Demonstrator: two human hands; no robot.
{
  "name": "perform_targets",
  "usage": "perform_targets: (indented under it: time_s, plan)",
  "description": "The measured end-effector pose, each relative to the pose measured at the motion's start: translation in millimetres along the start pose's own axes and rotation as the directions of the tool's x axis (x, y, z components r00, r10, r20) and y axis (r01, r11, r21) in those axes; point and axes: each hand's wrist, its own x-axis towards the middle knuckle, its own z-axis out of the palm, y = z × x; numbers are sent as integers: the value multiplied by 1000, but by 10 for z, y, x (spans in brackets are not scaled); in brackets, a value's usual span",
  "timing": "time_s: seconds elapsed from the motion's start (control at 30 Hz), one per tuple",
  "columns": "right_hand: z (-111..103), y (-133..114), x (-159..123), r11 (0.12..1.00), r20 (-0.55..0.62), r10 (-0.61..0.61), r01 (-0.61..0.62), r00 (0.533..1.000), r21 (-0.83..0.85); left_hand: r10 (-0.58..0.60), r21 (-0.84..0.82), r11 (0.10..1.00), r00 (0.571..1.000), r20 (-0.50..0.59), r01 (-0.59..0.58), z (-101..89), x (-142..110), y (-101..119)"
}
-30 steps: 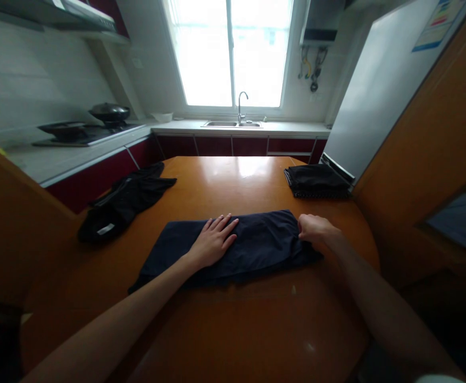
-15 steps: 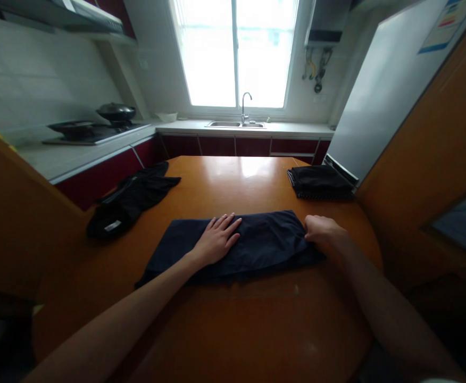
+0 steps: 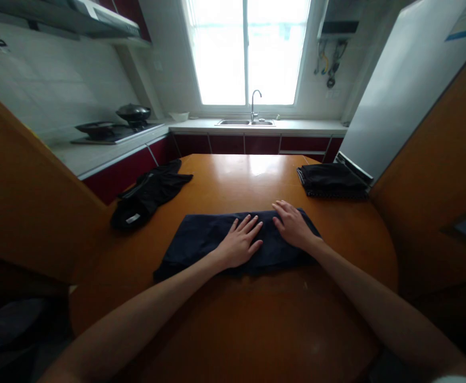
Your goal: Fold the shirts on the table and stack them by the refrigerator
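Note:
A folded navy garment (image 3: 201, 236) lies flat across the wooden table (image 3: 233, 319), its exact kind not clear from the folds. My left hand (image 3: 239, 242) rests palm down on its middle, fingers spread. Flat on the right part of the cloth is my right hand (image 3: 291, 223), fingers stretched toward the far edge. Neither hand grips the fabric. Both forearms reach in from the near side and cover parts of the garment's near edge.
A crumpled black garment (image 3: 149, 194) with a white label lies at the table's left. Folded black cloth (image 3: 332, 180) is stacked at the right, by the fridge (image 3: 404, 85). Beyond the table are a counter with a sink (image 3: 244, 123) and a stove with a pan (image 3: 133, 113).
My right hand has let go of the garment's right edge and moved left onto the cloth, its fingers opening out. My left hand stays on the garment. The view has shifted slightly left.

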Motion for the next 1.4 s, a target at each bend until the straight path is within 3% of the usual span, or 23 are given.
perform_targets:
  time_s: [0.07, 0.17, 0.33, 0.47, 0.53, 0.63, 0.7, 0.77, 0.8, 0.87, 0.93, 1.0, 1.07, 1.13, 1.27, 1.4]
  plan:
    - [187, -121, -17, 997, 120, -74, 71, 990, 27, 7, -17, 1000, 1000, 5, -7, -4, -14, 27]
    - [339, -150, -45, 997, 263, -78, 74, 962, 22, -12, -33, 999, 1000, -16, 11, 20, -29, 10]
    - [335, 32, -33, 998, 288, 46, -33, 957, -50, -176, -16, 984, 984, -25, 175, 72, -20, -103]
    - [278, 212, -37, 984, 273, 168, -147, 947, -96, -280, 20, 960, 960, -14, 281, 52, -92, -369]
    - [257, 288, -45, 971, 258, 232, -211, 938, -108, -352, 25, 936, 936, -4, 352, 37, -144, -564]
    - [242, 357, -45, 951, 234, 309, -290, 922, -111, -509, 26, 861, 861, -9, 509, 17, -187, -822]
    - [232, 383, -32, 944, 231, 331, -316, 915, -99, -598, 26, 801, 801, -20, 598, -9, -186, -895]
    - [200, 421, -8, 942, 226, 336, -327, 914, -79, -627, 29, 777, 778, -48, 628, -49, -172, -855]
    - [170, 450, 6, 941, 212, 339, -332, 917, -67, -607, 34, 792, 792, -68, 610, -72, -164, -793]
    - [82, 534, 36, 934, 160, 358, -356, 920, -41, -483, 43, 872, 871, -91, 488, -115, -154, -604]
    - [-34, 640, 61, 917, 124, 399, -400, 909, -18, -271, 16, 962, 961, -54, 272, -140, -157, -371]
    - [-152, 743, 74, 893, 142, 445, -449, 884, -2, -66, -41, 997, 998, 1, 66, -139, -174, -153]
    - [-246, 821, 74, 873, 189, 474, -487, 860, 25, 63, -66, 996, 997, 31, -61, -117, -199, -1]
    - [-304, 866, 63, 853, 234, 486, -515, 842, 84, 121, -60, 991, 992, 46, -118, -92, -218, 71]
    - [-346, 890, 36, 778, 331, 494, -579, 804, 245, 133, -54, 990, 989, 73, -129, -78, -229, 72]
    - [-409, 895, 16, 641, 495, 459, -661, 738, 391, 136, -55, 990, 989, 58, -132, -92, -234, 63]
